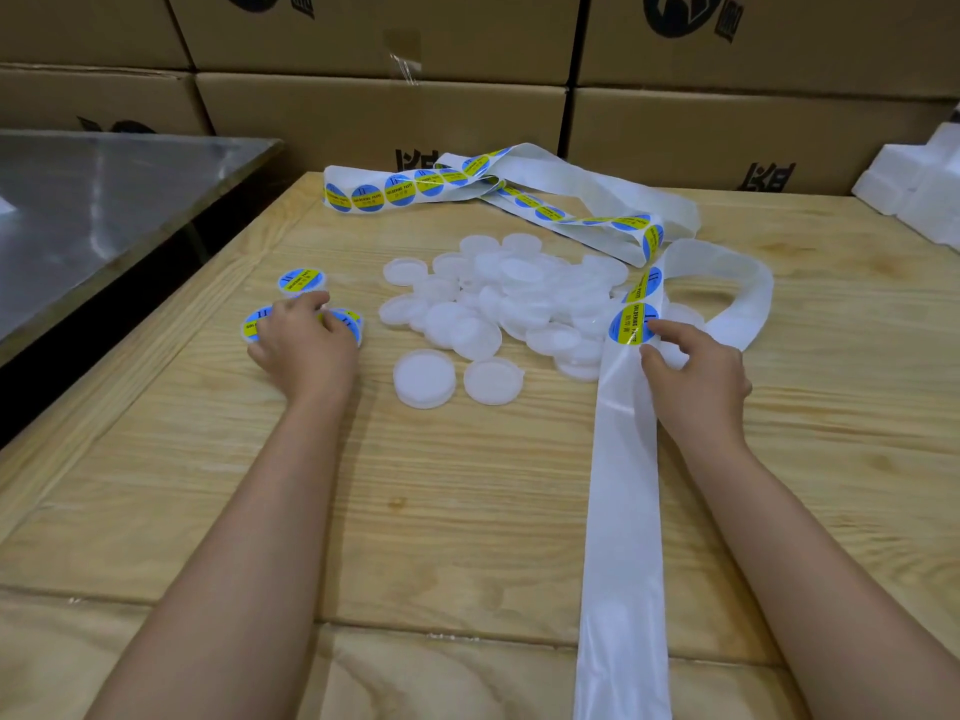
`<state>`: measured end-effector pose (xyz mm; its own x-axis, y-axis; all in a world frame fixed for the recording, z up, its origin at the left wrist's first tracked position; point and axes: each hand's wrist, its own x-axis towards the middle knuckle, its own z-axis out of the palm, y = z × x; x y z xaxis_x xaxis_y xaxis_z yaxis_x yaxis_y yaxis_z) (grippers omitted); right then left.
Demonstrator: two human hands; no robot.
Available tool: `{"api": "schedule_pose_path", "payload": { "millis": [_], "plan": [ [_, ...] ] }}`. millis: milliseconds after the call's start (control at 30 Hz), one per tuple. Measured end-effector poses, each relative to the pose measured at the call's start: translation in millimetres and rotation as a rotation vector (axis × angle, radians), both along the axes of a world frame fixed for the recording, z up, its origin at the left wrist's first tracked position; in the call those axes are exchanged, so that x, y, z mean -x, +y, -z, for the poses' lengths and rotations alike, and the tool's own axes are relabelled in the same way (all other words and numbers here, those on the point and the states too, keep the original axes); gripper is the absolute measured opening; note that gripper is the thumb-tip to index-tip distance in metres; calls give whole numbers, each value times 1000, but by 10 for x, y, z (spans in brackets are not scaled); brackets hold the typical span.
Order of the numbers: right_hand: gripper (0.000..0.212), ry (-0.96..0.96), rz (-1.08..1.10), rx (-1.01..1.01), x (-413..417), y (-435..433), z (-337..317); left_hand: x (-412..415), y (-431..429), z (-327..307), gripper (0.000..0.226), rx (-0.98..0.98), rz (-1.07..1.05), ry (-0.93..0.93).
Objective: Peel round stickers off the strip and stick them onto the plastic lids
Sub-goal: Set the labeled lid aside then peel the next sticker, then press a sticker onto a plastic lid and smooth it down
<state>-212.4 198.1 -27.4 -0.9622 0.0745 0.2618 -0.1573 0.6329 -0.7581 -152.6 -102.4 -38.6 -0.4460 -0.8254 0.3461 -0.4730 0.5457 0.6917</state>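
A heap of translucent white plastic lids (498, 298) lies mid-table. A long white backing strip (621, 511) runs from the near edge up and loops to the back, carrying round blue-and-yellow stickers (400, 189). My right hand (696, 379) holds the strip, its fingertips at the edge of the nearest sticker (631, 324). Three stickered lids sit at the left: one (302, 282) stands apart, and my left hand (306, 345) rests over the other two (252, 324), fingers curled round a lid (350, 322).
The wooden table (467, 501) has a raised board edge at the left. A steel-topped table (104, 200) stands beside it at the left. Stacked cardboard boxes (384, 111) wall the back. White foam blocks (919, 184) sit at the far right.
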Motion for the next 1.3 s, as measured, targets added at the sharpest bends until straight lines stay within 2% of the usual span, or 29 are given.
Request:
{"api": "schedule_pose_path", "payload": {
  "millis": [100,200,333,400,467,567,733,967,1100,1200,1300],
  "plan": [
    [20,45,-15,162,-17,-5,-21,1,32,-12,32,60,-14,-8],
    [16,89,-35,375,-41,-22,-57,-16,175,-78,30,173,61,172],
    [39,76,-148,507,-42,-37,-72,0,572,-213,25,383,361,411],
    [53,40,-232,519,-65,-56,-78,18,816,-247,24,440,540,470],
    [66,22,-292,509,-87,-78,-80,16,1059,-238,24,441,685,462],
    [71,1,-333,496,-122,-116,-76,20,1282,-159,25,398,840,373],
    [65,-8,-397,487,-157,-170,-38,79,1352,-58,34,269,916,234],
    [60,-24,-449,608,-221,-256,-37,113,1419,-54,35,199,976,207],
    [47,-65,-423,715,-220,-266,-33,93,1437,-94,33,176,955,240],
    [30,8,-461,655,-249,-277,-41,80,1437,-111,31,206,939,244],
    [24,72,-453,610,-271,-282,-41,63,1438,-122,29,180,923,263]
  ]
}}
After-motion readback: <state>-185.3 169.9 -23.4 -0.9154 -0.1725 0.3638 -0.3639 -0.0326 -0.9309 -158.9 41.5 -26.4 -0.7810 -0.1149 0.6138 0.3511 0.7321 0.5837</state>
